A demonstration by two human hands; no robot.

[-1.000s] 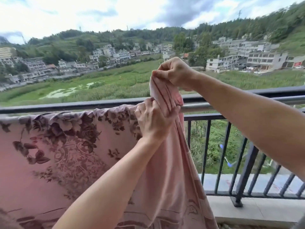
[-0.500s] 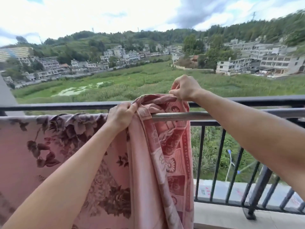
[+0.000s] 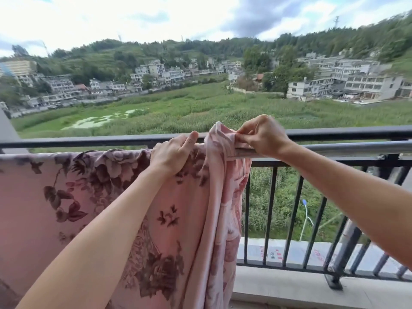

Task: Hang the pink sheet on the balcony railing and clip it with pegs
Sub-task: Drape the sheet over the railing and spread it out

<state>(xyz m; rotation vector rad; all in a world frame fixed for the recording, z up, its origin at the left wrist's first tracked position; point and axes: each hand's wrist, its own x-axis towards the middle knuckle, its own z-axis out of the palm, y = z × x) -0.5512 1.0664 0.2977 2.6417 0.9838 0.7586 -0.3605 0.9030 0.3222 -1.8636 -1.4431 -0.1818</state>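
The pink floral sheet (image 3: 73, 192) lay draped over the silver bar (image 3: 347, 148) just inside the black balcony railing (image 3: 347, 133). It hung flat along the left stretch but was gathered into a thick fold at its right end. The left hand (image 3: 172, 152) gripped the cloth on top of the bar, fingers curled over it and thumb raised. The right hand (image 3: 264, 136) pinched the bunched edge (image 3: 219, 139) between thumb and fingertips, just above the bar. The step in hand looked to be spreading that bunch. It seemed best for the left hand to anchor the hung part against sliding. The right hand could then draw the edge rightward along the bare bar until the folds opened, with an even drop on both sides. No pegs were in view, and clipping was not yet done.
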